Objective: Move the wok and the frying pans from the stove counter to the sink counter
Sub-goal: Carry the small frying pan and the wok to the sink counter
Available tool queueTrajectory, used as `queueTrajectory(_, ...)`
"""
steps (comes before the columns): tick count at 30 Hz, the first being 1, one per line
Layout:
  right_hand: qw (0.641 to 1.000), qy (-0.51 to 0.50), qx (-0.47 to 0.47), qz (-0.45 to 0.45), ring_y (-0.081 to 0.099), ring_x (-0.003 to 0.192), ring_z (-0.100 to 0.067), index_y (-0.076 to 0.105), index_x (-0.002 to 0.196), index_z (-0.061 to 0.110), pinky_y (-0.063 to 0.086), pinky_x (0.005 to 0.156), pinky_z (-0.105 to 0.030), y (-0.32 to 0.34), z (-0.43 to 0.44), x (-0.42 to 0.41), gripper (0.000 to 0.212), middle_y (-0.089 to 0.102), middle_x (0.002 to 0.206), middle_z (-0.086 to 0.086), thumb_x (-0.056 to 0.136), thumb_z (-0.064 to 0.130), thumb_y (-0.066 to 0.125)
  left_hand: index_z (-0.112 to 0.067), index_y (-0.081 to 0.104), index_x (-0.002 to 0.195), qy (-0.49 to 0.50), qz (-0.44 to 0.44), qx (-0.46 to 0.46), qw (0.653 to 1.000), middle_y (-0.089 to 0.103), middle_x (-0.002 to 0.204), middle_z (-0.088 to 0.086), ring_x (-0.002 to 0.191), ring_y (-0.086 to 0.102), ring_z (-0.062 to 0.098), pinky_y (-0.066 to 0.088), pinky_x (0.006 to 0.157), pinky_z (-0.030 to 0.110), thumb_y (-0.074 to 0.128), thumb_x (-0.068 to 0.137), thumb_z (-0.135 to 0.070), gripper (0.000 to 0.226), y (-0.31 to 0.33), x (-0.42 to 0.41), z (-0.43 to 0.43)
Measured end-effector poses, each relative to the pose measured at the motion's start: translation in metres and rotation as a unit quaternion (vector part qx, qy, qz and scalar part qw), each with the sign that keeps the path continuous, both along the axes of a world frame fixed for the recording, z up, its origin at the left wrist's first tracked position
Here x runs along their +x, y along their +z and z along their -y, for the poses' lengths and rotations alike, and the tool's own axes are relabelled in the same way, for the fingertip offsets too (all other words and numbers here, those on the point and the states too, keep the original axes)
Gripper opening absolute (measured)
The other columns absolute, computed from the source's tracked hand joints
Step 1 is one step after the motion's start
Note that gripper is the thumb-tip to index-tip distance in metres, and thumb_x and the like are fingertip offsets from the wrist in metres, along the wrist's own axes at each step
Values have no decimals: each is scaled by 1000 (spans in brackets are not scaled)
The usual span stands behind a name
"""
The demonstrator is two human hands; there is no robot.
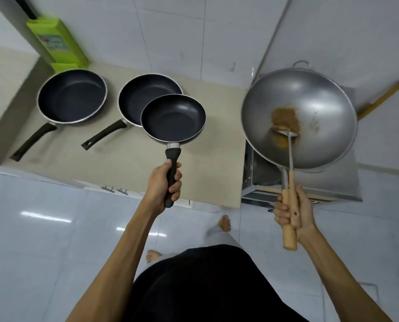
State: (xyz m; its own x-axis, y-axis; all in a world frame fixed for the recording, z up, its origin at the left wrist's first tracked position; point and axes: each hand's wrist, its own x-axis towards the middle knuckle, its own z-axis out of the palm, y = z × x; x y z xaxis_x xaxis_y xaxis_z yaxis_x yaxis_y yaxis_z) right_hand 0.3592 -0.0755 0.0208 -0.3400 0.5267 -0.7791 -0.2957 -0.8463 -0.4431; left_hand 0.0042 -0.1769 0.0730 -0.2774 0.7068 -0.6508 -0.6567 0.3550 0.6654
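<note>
My left hand (162, 185) grips the black handle of a small black frying pan (173, 118), held above the beige counter (200, 163). A large black frying pan (71, 96) rests on that counter at the left, and a medium one (142, 94) sits beside it, partly hidden behind the held pan. My right hand (295, 211) holds the wooden handle of a steel wok (299, 118) together with the wooden handle of a metal spatula (286, 133) lying inside it. The wok is tilted above the steel stove (347, 182). A brown patch marks its bottom.
A green box (56, 43) leans against the tiled wall behind the large pan. A wooden stick (379, 99) pokes out behind the wok at the right. Cabinet handles (114, 189) sit under the counter edge. My bare feet stand on the glossy white floor.
</note>
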Motion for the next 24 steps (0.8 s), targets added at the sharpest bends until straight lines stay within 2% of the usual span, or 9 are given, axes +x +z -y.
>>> queueTrajectory(5,1000,12,-5,-1,38,30,-10,50,68,11,31,30,-15,11,61,-96,69,41,45,1,91,75,37,-9,55,103,26,-8,46,999,48,60,-3,34,31,8,28,30,18,39,104,-33,29,2,-80,90)
queueTrajectory(10,997,75,22,-11,38,30,-9,50,66,11,30,31,-14,17,110,-182,62,41,44,1,80,72,49,-9,54,103,68,-42,42,996,47,60,-2,34,30,10,28,31,19,38,104,-33,29,13,-150,181)
queueTrajectory(13,994,106,28,-23,38,31,-8,48,70,12,31,30,-15,24,130,-236,62,42,45,2,88,72,44,-10,53,102,113,-49,41,992,47,60,-2,34,30,9,28,31,18,37,105,-33,28,24,-191,227)
queueTrajectory(15,990,137,35,-26,39,32,-8,48,71,13,31,29,-16,30,138,-270,62,42,45,2,88,72,44,-10,52,101,137,-55,42,988,48,58,-3,34,30,9,27,31,17,37,106,-33,28,28,-215,250)
queueTrajectory(19,977,204,39,-42,37,31,-8,49,70,11,30,29,-15,43,152,-333,59,40,45,2,77,70,53,-10,54,100,185,-63,50,979,49,58,-4,35,31,9,28,31,18,37,105,-33,28,24,-260,285)
queueTrajectory(24,964,261,34,-35,37,30,-8,49,72,11,30,28,-16,52,155,-406,62,39,46,2,89,71,44,-11,54,103,236,-60,49,969,48,58,-4,35,30,9,28,32,18,38,105,-34,28,15,-314,316)
